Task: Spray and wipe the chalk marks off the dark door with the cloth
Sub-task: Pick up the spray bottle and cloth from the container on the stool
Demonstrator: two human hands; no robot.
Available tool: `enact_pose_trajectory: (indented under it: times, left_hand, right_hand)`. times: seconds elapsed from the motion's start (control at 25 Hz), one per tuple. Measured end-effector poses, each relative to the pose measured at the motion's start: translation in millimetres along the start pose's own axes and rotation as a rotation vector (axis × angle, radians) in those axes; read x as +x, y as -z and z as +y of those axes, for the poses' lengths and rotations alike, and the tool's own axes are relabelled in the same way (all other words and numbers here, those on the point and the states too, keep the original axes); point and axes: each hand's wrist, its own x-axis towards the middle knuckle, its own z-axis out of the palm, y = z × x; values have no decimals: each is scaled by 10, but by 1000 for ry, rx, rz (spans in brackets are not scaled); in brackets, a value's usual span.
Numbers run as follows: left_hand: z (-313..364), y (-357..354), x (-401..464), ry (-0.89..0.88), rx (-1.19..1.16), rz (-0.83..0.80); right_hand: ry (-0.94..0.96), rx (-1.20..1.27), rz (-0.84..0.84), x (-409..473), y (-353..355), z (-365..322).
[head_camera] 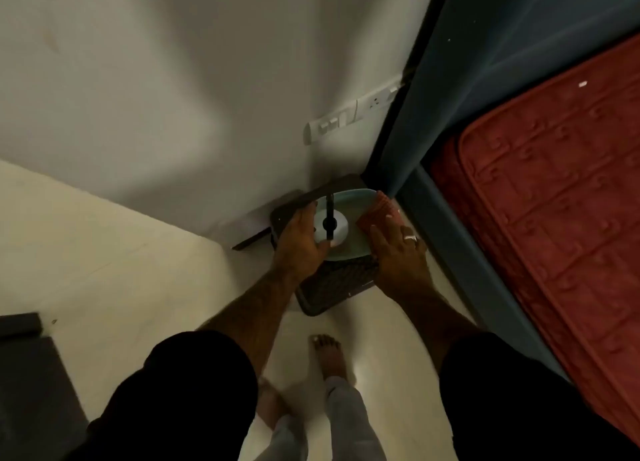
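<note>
Cloth (pixel 379 214), red and waffle-textured, lies at centre-right of the head view, partly on a pale green tray (pixel 349 249) that sits on a dark woven stool (pixel 332 287) in the corner. We note the right hand (pixel 398 252) laid over the cloth's near edge with fingers spread fairly flat; whether it already pinches the fabric we cannot tell. Beside it, at frame centre, stands a white spray bottle (pixel 332 230) with a black nozzle, and the left hand (pixel 299 238) curls round its left side, apparently gripping it. We judge the cloth soft, light and limp, best gathered in a bunch from the middle; the bottle looks rigid, light and possibly slick, best held at the neck below the trigger. No door with chalk marks can be identified here. Clearance is tight: the white wall (pixel 173 96) closes the upper left, a dark blue curtain (pixel 450 79) and a red bedspread (pixel 554 200) crowd the right, and the tray overhangs the stool's edge. Open floor (pixel 104 252) lies at lower left, with a bare foot (pixel 329 356) just below the stool.
</note>
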Motion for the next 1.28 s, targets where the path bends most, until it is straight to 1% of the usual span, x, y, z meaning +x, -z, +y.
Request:
enact_pose_trajectory:
  times: [0.04,0.16,0.32,0.44,0.48,0.52,0.56,0.64,0.68,0.76,0.84,0.96,1.0,1.12,1.2,1.28]
  left_hand:
    - [-2,-46,80,28,-33,-25]
    - [67,-54,191,102,-69,-126]
    - [-6,-107,286,68,-93,-109]
    - [-69,-121,343,45,-104,-94]
    - [-72,-124,343,33,-110,-81]
    - [-89,-133,351,16,-121,-70]
    - [-100,-132,342,-3,-135,-61]
    - [-121,-123,323,-27,-166,-45]
    - [-129,-115,305,-30,-190,-33]
    - [-124,-56,245,-44,-237,-6]
    - [-84,37,184,-46,-282,20]
    - [-1,234,76,-60,-344,85]
    - [3,296,45,-67,-359,114]
    - [-15,467,-64,-76,-404,186]
    - [42,675,-220,-92,-438,215]
    - [15,869,-334,-116,-425,237]
  right_hand:
    - [29,-47,-13,63,-10,35]
    - [22,-86,-2,181,86,55]
    - [67,-129,84,289,76,96]
    - [34,-131,-24,306,67,155]
    - [46,-127,-62,302,59,180]
    - [64,-116,-65,299,61,212]
    - [81,-72,-30,296,59,234]
    - [60,104,104,259,114,230]
    - [27,229,158,238,175,186]
    - [-81,467,204,203,340,24]
    - [-206,546,280,183,482,-137]
    - [-236,599,577,134,606,-268]
    - [-237,629,631,131,633,-270]
    - [-301,781,683,106,760,-339]
    - [-268,822,705,31,847,-502]
    - [-244,881,678,-1,887,-739]
